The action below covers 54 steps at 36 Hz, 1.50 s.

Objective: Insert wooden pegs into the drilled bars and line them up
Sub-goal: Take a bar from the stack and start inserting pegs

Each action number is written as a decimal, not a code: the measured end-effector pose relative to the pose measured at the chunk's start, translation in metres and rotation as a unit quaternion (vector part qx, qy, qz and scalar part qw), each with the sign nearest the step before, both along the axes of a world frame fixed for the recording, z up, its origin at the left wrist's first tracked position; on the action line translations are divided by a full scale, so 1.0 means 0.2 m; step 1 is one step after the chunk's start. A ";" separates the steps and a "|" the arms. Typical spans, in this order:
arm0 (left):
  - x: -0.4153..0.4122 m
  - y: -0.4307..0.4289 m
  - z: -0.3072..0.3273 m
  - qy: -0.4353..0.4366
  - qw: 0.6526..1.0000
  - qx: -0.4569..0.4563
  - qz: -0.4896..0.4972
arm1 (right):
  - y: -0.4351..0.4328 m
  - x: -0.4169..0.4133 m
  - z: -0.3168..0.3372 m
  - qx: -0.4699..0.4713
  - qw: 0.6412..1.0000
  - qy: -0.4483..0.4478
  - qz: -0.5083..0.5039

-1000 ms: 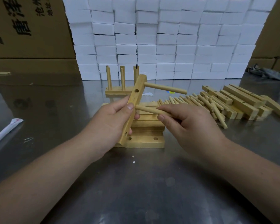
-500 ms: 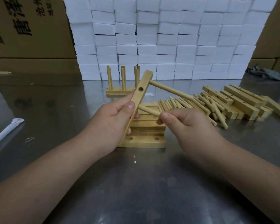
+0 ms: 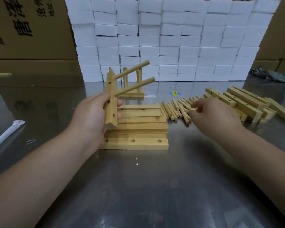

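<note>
The right hand [image 3: 211, 117] is blurred at the fingertips (contact with the pegs [image 3: 173, 109] cannot be told). The held bar [image 3: 113, 106] hides part of the rear bar [image 3: 133, 94].

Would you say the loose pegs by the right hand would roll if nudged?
Probably: the loose pegs are round dowels on a smooth metal table. They look stiff and light: thin wood. Packed together, neighbours may check rolling.

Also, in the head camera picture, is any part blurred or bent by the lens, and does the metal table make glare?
Head view: the fingers of the right hand are smeared over the loose pegs, while the left hand and its bar look sharp; the wide lens bows the white block wall at its edges; the steel table gives soft, dull reflections, no hard glare.
</note>
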<state>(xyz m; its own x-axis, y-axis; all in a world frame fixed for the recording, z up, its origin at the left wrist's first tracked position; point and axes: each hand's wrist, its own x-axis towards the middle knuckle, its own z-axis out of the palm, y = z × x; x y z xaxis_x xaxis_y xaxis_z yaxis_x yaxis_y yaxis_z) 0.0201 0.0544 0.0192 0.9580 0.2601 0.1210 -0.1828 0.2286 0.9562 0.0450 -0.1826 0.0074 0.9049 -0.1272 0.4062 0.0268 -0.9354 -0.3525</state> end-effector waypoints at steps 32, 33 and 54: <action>0.02 -0.02 -0.06 0.028 0.993 -0.006 -0.117 | 0.01 0.08 -0.07 -0.177 0.978 0.089 -0.068; 0.02 -0.02 -0.06 0.030 0.993 -0.005 -0.116 | 0.01 0.08 -0.07 -0.184 0.976 0.091 -0.067; 0.03 0.00 -0.02 0.032 0.993 -0.085 -0.072 | 0.11 -0.20 0.05 0.162 0.947 -0.133 0.243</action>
